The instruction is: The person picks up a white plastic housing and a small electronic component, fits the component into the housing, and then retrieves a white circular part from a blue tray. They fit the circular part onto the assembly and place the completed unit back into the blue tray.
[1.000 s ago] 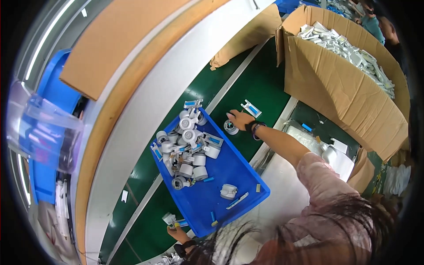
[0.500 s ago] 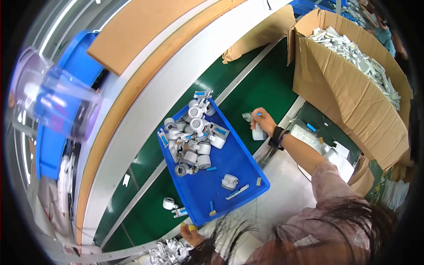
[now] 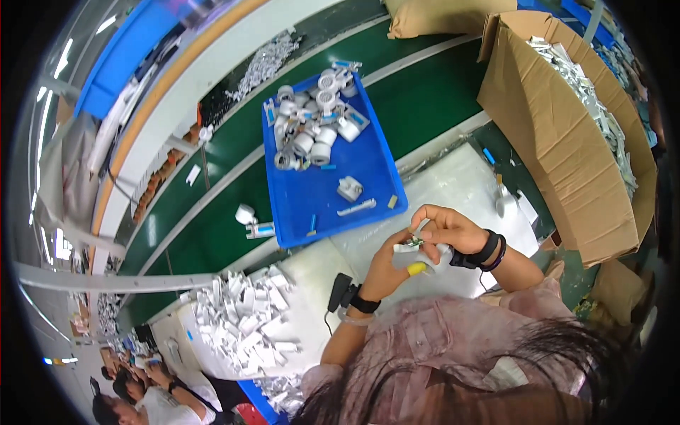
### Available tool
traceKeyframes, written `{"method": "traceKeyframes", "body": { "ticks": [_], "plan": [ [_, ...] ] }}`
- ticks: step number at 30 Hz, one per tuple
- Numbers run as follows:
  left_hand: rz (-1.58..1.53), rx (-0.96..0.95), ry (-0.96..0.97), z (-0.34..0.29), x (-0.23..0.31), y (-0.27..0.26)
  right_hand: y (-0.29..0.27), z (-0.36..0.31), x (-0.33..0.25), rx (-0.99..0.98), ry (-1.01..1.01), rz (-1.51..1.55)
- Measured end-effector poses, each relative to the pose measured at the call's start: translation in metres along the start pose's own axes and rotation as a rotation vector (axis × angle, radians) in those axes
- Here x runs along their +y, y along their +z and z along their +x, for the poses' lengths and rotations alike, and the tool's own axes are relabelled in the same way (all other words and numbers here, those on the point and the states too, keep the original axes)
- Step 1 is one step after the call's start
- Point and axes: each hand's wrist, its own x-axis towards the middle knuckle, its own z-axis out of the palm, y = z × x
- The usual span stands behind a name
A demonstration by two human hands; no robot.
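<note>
Close in front of my body, both hands are brought together around a small white plastic part with a bit of green on it, perhaps a circuit board. My left hand, a yellow cover on one fingertip, grips the part from the left. From the right, my right hand has its fingers pinched at the same part. Fingers partly hide it. Beyond them lies a blue tray with white round-headed plastic housings heaped at its far end. One loose white piece and a white strip lie nearer.
A tall cardboard box full of white pieces stands at right. White parts are piled on the pale worktop at left. Left of the tray, another housing rests on the green belt. Other people are at far lower left.
My right hand has come back from beyond the tray's right side to my front. My left hand has risen from the tray's near corner to meet it. The view has shifted too.
</note>
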Motion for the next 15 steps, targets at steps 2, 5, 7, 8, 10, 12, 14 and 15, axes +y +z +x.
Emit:
{"method": "traceKeyframes", "body": {
  "ticks": [2, 5, 7, 8, 10, 12, 14, 15],
  "plan": [
    [-0.052, -0.147, -0.183, -0.02, 0.002, -0.008, 0.01, -0.013, 0.003, -0.04, 0.075, 0.008],
    [0.049, -0.061, -0.259, -0.045, 0.026, -0.012, 0.017, -0.027, 0.007, -0.155, 0.202, -0.094],
    [0.005, -0.061, -0.281, -0.059, 0.035, -0.015, 0.02, -0.032, 0.014, -0.229, 0.293, -0.094],
    [-0.005, -0.046, -0.283, -0.064, 0.035, -0.016, 0.022, -0.031, 0.021, -0.29, 0.292, -0.227],
    [-0.014, -0.022, -0.278, -0.073, 0.037, -0.014, 0.032, -0.034, 0.03, -0.257, 0.258, -0.537],
    [0.059, 0.063, -0.236, -0.082, 0.037, -0.004, 0.043, -0.032, 0.05, -0.129, -0.045, -0.956],
    [-0.08, 0.117, -0.233, -0.089, 0.029, 0.005, 0.05, -0.025, 0.066, 0.133, -0.496, -1.339],
    [-0.221, 0.162, -0.232, -0.089, 0.025, 0.008, 0.053, -0.023, 0.069, 0.122, -0.505, -1.342]
  ]
}}
